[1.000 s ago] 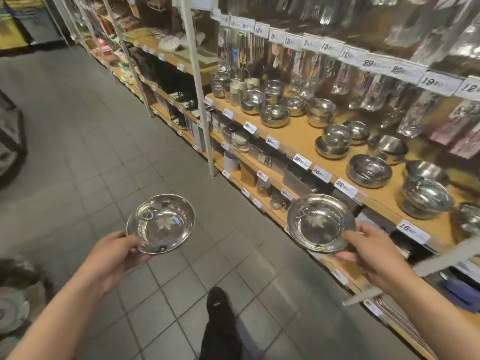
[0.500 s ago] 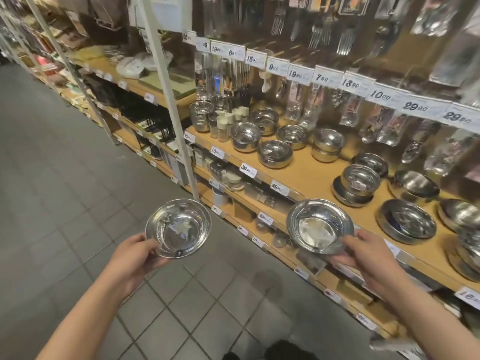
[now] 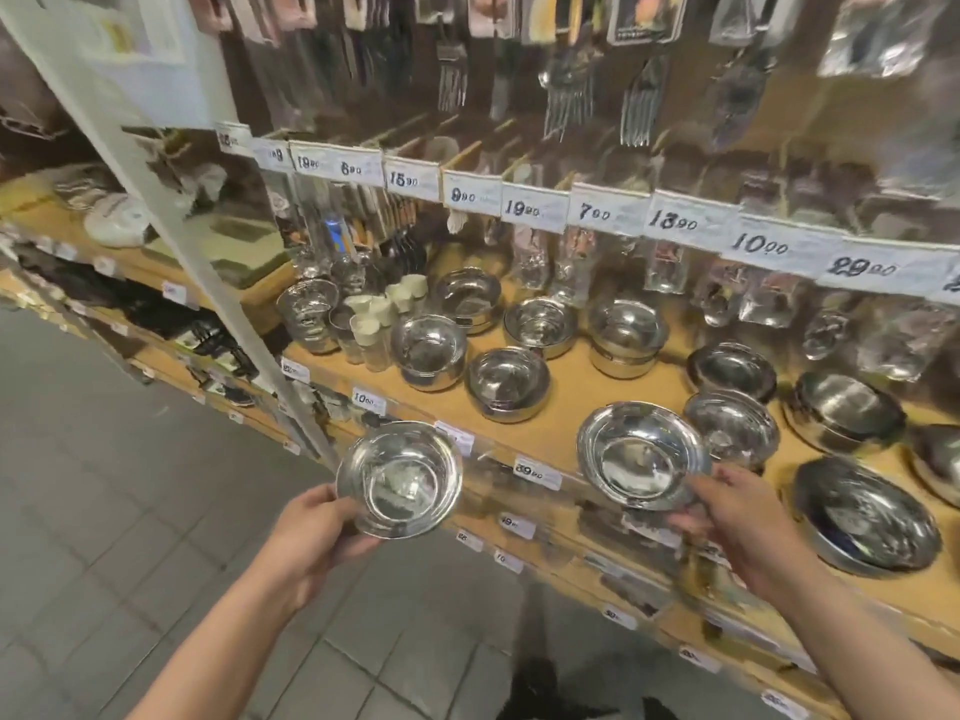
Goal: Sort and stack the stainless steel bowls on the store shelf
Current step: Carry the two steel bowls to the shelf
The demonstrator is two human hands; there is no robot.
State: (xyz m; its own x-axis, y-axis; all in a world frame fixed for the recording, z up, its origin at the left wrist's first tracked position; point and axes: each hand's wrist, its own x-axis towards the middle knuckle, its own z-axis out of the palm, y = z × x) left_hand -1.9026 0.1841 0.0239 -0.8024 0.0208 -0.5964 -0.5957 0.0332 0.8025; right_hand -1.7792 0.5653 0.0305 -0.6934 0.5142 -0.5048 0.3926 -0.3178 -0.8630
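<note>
My left hand (image 3: pixel 306 537) grips the near rim of a small shiny steel bowl (image 3: pixel 399 478), held in the air in front of the shelf edge. My right hand (image 3: pixel 737 517) pinches the rim of a second, similar steel bowl (image 3: pixel 640 454), which hovers over the front of the wooden shelf (image 3: pixel 566 407). Several steel bowls stand on that shelf, some stacked: a stack (image 3: pixel 508 383) at the middle, a small bowl (image 3: pixel 731 428) just right of the held one, and a large flat bowl (image 3: pixel 867 511) at the far right.
A white upright post (image 3: pixel 208 262) of the shelving runs down at the left. Glass tumblers and white-capped jars (image 3: pixel 363 324) stand at the shelf's left end. Packed forks and cutlery hang above a row of price tags (image 3: pixel 597 210). Lower shelves and a grey tiled floor (image 3: pixel 104 511) lie below.
The view has turned up and closer to the shelf. Both hands, each still holding its bowl, have moved toward the shelf; the right bowl now hovers over the shelf's front.
</note>
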